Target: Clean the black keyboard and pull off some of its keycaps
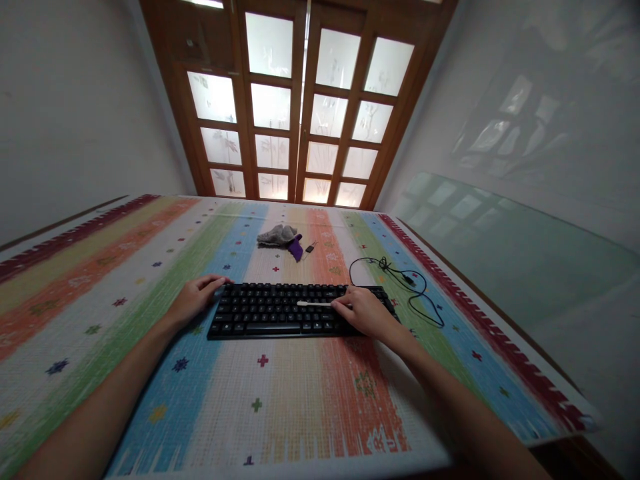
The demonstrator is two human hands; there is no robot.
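A table (60, 313) covered by a cloth of broad coloured stripes fills most of the view, with wooden doors (300, 100) of frosted panes behind it. Near the middle of the cloth, crosswise to the person, lies a black keyboard (280, 310), close enough for both arms to reach it without stretching. Its cable (400, 277) trails off the right end in loose loops across the cloth, out of the way of the keys. The left hand (197, 297) rests flat at the keyboard's left end, fingers spread loosely over the corner and gripping nothing; it looks placed there to keep the keyboard from sliding. The right hand (363, 310) lies over the right part of the keys, fingers pinched on the end of a thin white stick (314, 303), seemingly a cotton swab, which lies nearly level along a key row with its free tip pointing left, a low angle that suits running between keys. Farther back, apart from the work, sit a crumpled grey cloth (277, 235), a purple item (296, 248) touching it and a small dark object (310, 248) just beside that.
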